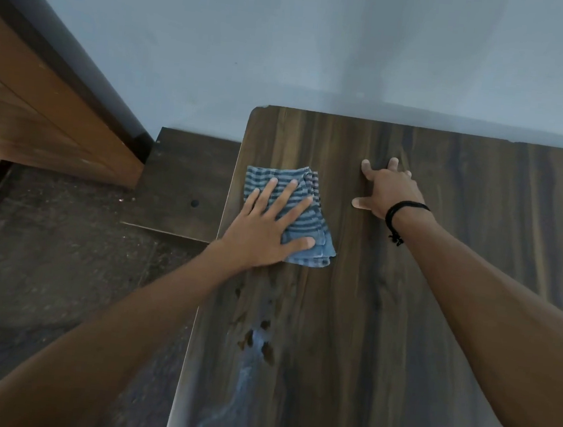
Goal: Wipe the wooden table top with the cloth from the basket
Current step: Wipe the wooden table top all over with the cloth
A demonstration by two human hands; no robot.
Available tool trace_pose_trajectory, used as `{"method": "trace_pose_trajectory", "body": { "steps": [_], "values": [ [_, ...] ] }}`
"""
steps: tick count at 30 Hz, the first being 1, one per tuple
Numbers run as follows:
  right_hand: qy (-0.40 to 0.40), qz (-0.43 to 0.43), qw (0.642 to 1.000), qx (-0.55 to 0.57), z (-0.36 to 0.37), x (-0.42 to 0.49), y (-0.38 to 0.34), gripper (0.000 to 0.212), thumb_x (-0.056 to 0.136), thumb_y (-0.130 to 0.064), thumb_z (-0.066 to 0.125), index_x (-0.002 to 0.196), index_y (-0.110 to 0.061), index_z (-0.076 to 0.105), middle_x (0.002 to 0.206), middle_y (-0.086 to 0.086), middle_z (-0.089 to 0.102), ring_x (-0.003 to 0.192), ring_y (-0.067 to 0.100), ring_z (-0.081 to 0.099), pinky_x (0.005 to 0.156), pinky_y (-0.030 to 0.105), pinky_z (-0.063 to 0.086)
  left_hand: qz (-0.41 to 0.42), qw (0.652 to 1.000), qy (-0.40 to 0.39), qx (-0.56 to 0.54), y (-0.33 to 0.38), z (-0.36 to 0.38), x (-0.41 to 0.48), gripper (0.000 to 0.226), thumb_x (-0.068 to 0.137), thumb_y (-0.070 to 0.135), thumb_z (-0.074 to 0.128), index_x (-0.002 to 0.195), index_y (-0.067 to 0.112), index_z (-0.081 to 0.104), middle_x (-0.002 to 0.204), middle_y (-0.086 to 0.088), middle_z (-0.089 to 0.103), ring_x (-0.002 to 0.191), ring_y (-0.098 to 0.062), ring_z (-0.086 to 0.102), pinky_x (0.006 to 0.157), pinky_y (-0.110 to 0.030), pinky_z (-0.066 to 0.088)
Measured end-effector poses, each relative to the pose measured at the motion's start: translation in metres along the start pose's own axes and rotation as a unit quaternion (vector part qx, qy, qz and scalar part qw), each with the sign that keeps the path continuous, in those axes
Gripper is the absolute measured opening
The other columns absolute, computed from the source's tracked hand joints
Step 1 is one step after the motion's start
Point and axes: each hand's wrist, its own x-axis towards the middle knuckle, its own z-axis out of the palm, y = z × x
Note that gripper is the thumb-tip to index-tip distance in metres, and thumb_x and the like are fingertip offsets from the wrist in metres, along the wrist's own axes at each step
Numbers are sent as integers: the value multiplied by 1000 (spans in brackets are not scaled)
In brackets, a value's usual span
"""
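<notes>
Here, your left hand is pressing the striped cloth flat, fingers spread wide, near the bench edge. Your right hand is resting on bare wood, fingers splayed.

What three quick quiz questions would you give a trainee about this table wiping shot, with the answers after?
1. True or false: the left hand presses the striped cloth down with straight fingers.
2. The right hand is: A) holding the cloth, B) resting on the bare table top, C) lifted in the air.
3. Fill in: the smeared marks lie along the table's ___ edge.

Key: 1 true; 2 B; 3 left.
</notes>
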Motion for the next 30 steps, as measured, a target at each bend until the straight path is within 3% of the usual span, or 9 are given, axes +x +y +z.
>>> {"method": "trace_pose_trajectory", "body": {
  "steps": [7,15,23,28,30],
  "values": [
    [-6,-2,1000,12,3,-6,7,86,95,-45,65,160,-38,9,168,13,-5,153,43,2,114,68,27,-132,987,42,-75,0,-28,75,82,93,79,13,159,38,-10,167,-4,-22,151,-35,-24,122,-54,-13],
    [-4,-5,1000,24,9,-12,8,81,98,-46,60,160,-39,9,169,10,-7,154,39,-2,117,67,22,-23,998,49,-28,32,29,-40,80,92,80,7,158,38,-13,168,-3,-19,152,-33,-21,123,-54,-8],
    [-1,-2,1000,2,4,-14,4,79,99,-45,59,161,-35,11,168,14,-2,153,41,4,119,61,24,-131,988,9,-84,7,-36,80,84,93,80,15,159,37,-14,164,-6,-30,148,-39,-29,119,-57,-17],
    [3,-2,1000,19,5,-12,5,80,98,-45,61,160,-37,12,168,13,-4,153,42,4,118,62,25,0,999,26,-36,17,-7,35,84,91,81,12,159,38,-11,166,-1,-24,151,-33,-26,122,-55,-11],
    [4,0,1000,21,7,-11,7,79,97,-45,61,160,-38,13,168,13,-3,153,42,5,117,64,25,16,999,18,-41,0,-18,49,85,88,85,12,159,41,-10,167,3,-22,152,-30,-23,123,-52,-11]
  ]
}}
